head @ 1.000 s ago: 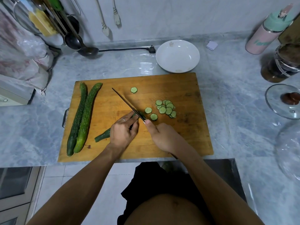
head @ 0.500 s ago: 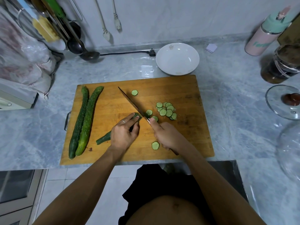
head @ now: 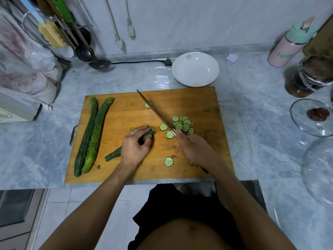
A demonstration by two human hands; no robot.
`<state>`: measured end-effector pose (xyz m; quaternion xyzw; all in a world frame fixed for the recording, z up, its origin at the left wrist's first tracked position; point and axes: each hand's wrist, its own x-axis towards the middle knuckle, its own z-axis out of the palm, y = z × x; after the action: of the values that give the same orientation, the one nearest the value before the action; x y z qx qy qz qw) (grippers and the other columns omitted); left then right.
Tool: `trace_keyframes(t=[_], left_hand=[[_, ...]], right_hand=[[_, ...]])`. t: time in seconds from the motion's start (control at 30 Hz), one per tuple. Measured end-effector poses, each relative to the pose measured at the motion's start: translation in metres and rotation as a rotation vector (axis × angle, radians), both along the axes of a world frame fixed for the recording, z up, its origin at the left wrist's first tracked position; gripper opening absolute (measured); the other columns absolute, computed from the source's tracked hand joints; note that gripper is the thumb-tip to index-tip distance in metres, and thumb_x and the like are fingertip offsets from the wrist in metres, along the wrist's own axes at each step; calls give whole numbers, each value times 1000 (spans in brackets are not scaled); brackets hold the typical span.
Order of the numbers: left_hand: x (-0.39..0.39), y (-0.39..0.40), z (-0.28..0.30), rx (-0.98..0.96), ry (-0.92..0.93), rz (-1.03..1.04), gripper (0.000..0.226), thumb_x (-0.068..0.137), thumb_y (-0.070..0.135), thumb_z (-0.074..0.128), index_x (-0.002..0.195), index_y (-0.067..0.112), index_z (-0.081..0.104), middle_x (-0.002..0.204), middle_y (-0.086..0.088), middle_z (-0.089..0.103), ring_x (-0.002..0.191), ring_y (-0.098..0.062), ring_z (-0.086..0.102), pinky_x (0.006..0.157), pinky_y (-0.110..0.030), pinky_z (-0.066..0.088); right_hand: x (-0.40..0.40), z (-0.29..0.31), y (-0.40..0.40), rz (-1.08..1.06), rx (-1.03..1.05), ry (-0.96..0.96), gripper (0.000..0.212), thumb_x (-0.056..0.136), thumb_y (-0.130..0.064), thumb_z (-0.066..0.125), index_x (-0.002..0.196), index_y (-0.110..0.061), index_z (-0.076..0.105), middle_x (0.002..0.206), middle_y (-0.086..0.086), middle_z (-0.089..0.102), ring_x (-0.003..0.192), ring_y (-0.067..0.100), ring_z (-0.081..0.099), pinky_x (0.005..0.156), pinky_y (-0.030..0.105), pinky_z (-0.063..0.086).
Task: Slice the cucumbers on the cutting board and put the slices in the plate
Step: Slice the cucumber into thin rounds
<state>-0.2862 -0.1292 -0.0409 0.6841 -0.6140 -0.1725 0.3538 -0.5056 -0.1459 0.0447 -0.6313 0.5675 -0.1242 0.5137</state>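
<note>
Cucumber [head: 149,134], partly sliced, lies near the middle of the cutting board [head: 207,159], its cut end poking out of the left hand [head: 134,146], whose fingers curl around it. The right hand [head: 195,150] grips a knife [head: 155,111], its blade just right of the cut end, among loose slices [head: 182,123]. Slicing looks to be under way; next the blade must meet the cucumber again. Two whole cucumbers [head: 91,136] wait at the left. Beyond the board, on the table, the white plate [head: 195,69] holds no slices.
</note>
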Motion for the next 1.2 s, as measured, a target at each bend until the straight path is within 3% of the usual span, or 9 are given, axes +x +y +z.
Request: trace_keyframes(t=[0.23,0.37,0.47,0.63,0.77,0.9,0.97,1.1,1.2], left_hand=[[-24,32,5,33,-222,-418,35,86,44,67,112,23,75,113,7,70,101,-15,66,86,-33,53],[-32,30,-6,218,-194,-509,32,87,38,68,116,25,73,115,2,60,97,-22,65,79,-33,55],[-40,17,-10,162,-169,-471,21,91,14,67,110,13,75,109,-5,60,93,-25,66,81,-33,55],[-58,-16,2,181,-289,-423,33,87,-3,59,114,10,73,125,-10,61,104,-33,64,86,-38,55],[-68,-40,5,211,-309,-379,40,84,-5,60,118,11,72,136,-10,56,111,-35,62,92,-37,55],[-73,-43,8,112,-181,-285,29,84,-9,59,105,5,75,119,-13,65,101,-31,64,90,-24,45],[-72,-33,14,24,-68,-173,24,85,-8,62,101,4,76,109,-11,69,99,-24,62,91,-16,40],[-66,-12,35,-188,98,127,19,87,-5,61,100,5,71,100,-6,66,92,-6,55,82,-14,45],[-66,-11,52,-172,-11,-101,18,88,7,60,101,7,73,102,-4,65,97,-12,56,85,-23,44]], right_hand=[[-34,3,2,-51,-17,25,65,97,-65,24,70,-13,52,58,4,46,52,15,46,60,28,40],[-46,-5,10,-75,-16,8,64,96,-66,27,69,-14,53,53,-2,45,43,5,42,56,27,39],[-51,-11,16,-93,-15,-8,62,96,-65,28,68,-15,52,51,-4,45,45,5,43,59,28,39],[-59,-14,22,-84,-85,33,61,97,-64,30,58,-17,41,52,-3,43,49,7,42,61,31,36],[-68,-17,24,-92,-155,88,61,95,-66,35,59,-18,44,52,-6,46,50,6,44,56,29,36],[-74,-21,25,-121,-190,128,59,89,-73,37,60,-23,48,56,-7,51,55,8,49,58,28,40],[-76,-23,24,-112,-196,175,53,91,-71,43,64,-26,52,62,-8,56,61,11,56,63,33,48],[-81,-27,23,-10,-272,360,52,90,-72,42,72,-24,46,76,3,60,71,22,60,67,40,52],[-78,-26,19,83,-302,416,52,92,-70,42,78,-21,50,83,4,63,75,21,60,68,38,51]])
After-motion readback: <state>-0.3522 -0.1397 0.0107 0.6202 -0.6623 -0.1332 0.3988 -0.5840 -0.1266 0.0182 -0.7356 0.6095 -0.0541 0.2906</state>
